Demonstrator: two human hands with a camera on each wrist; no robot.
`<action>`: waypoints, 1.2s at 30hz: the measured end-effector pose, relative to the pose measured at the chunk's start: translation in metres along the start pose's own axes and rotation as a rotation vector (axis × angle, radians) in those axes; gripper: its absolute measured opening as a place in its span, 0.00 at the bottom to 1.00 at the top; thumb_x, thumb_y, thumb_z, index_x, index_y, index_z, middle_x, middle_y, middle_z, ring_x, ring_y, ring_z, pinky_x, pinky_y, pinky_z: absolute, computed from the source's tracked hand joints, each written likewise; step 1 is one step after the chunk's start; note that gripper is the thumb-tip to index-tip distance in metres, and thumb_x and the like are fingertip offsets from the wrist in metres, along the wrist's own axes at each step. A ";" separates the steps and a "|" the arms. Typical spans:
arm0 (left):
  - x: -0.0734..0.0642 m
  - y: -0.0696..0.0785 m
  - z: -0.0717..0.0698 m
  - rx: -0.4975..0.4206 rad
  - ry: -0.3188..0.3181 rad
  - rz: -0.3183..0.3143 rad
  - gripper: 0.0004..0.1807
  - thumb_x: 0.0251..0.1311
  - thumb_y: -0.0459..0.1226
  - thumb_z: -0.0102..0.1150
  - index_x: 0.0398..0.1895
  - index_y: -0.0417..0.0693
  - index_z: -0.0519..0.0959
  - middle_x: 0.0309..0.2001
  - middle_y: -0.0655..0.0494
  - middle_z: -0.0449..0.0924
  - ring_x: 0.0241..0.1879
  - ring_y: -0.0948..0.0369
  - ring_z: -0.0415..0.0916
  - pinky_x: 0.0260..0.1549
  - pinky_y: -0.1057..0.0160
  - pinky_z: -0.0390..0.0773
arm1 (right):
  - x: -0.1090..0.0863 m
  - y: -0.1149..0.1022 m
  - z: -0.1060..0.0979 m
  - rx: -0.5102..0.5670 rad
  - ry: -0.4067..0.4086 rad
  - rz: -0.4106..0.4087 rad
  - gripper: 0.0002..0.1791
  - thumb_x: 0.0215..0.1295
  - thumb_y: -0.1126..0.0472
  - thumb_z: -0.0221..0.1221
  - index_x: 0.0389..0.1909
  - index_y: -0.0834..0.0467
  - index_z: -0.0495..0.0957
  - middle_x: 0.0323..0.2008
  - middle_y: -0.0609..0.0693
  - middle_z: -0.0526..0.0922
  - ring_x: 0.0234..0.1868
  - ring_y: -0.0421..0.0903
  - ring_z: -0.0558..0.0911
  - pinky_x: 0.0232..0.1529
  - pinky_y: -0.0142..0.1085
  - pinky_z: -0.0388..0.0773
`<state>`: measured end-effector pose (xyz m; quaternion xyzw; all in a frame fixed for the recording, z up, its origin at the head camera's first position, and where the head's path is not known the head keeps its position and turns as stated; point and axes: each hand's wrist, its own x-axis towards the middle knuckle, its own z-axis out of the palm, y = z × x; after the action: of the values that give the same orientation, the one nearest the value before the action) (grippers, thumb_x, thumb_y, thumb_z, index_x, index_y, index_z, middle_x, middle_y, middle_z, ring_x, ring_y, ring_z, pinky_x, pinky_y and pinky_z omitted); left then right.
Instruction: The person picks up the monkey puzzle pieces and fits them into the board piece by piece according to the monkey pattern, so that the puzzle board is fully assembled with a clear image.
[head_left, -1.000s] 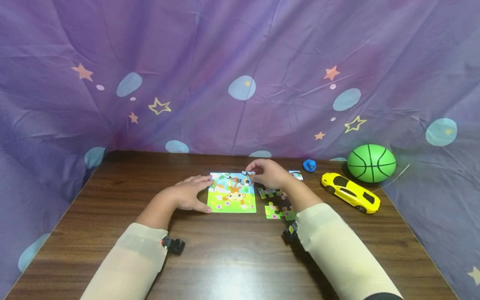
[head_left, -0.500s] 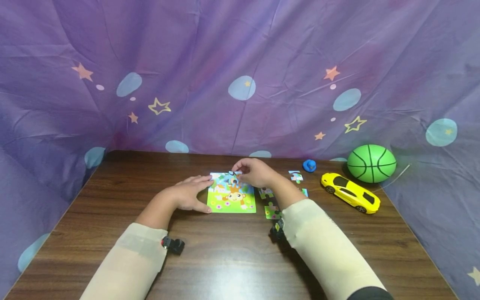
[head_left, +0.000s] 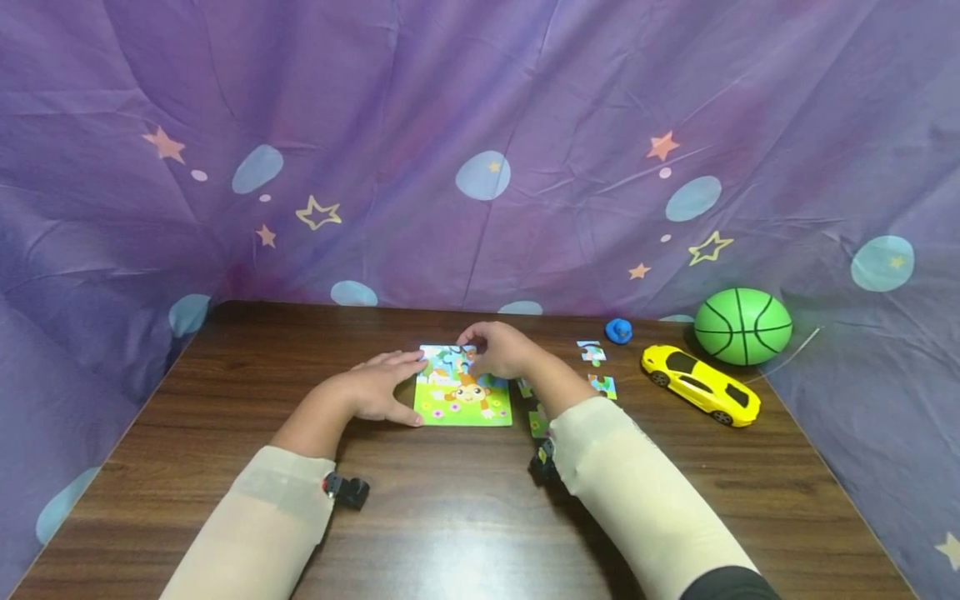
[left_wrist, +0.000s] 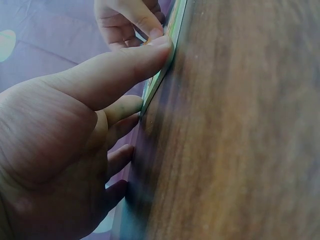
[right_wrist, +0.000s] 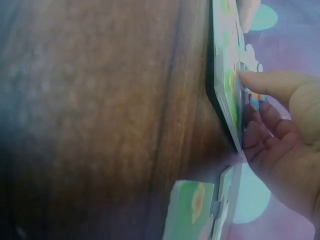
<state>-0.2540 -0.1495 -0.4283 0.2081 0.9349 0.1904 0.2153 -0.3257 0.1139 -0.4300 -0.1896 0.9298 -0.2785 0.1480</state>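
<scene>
A square jigsaw puzzle board [head_left: 442, 400] with a cartoon monkey on green and blue lies flat on the table. My left hand [head_left: 375, 387] rests at its left side, fingers spread. In the left wrist view the left thumb [left_wrist: 135, 60] lies on the board's near corner and a fingertip touches its edge. My right hand [head_left: 501, 350] is over the board's upper part and pinches a puzzle piece [right_wrist: 254, 57] between thumb and fingers. That piece stands tilted on the board in the right wrist view. The right hand hides the board's upper right.
Loose puzzle pieces lie right of the board, among them a blue-white piece [head_left: 591, 352], a blue-green piece [head_left: 602, 386] and a green flowered piece [right_wrist: 192, 207]. Farther right are a blue rubber duck [head_left: 619, 332], a yellow toy car [head_left: 701, 386] and a green ball [head_left: 742, 327]. A purple curtain [head_left: 405, 125] hangs behind.
The right hand has moved left over the board, carrying the puzzle piece from the upper right corner toward the upper middle. The left hand has stayed in place.
</scene>
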 end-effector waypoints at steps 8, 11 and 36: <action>0.001 0.000 0.000 -0.005 -0.006 0.000 0.58 0.60 0.61 0.73 0.88 0.59 0.53 0.90 0.56 0.43 0.89 0.42 0.37 0.83 0.28 0.44 | 0.001 -0.004 0.000 -0.077 -0.009 0.006 0.24 0.61 0.61 0.75 0.60 0.51 0.87 0.64 0.52 0.83 0.69 0.52 0.78 0.78 0.50 0.72; 0.001 -0.001 0.000 0.001 -0.005 0.004 0.58 0.60 0.61 0.73 0.88 0.59 0.54 0.90 0.56 0.43 0.89 0.42 0.38 0.83 0.28 0.45 | 0.001 -0.004 0.000 -0.095 -0.017 0.014 0.26 0.62 0.59 0.74 0.62 0.50 0.86 0.67 0.54 0.81 0.73 0.55 0.76 0.80 0.52 0.69; -0.001 -0.001 0.000 0.014 0.013 0.018 0.58 0.59 0.61 0.73 0.88 0.57 0.55 0.89 0.54 0.45 0.88 0.41 0.40 0.84 0.30 0.47 | -0.008 0.006 -0.012 0.074 -0.069 -0.012 0.27 0.66 0.57 0.74 0.66 0.52 0.83 0.62 0.51 0.86 0.65 0.52 0.83 0.70 0.49 0.81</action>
<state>-0.2534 -0.1506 -0.4283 0.2166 0.9357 0.1872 0.2063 -0.3245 0.1279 -0.4230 -0.1989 0.9122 -0.3067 0.1853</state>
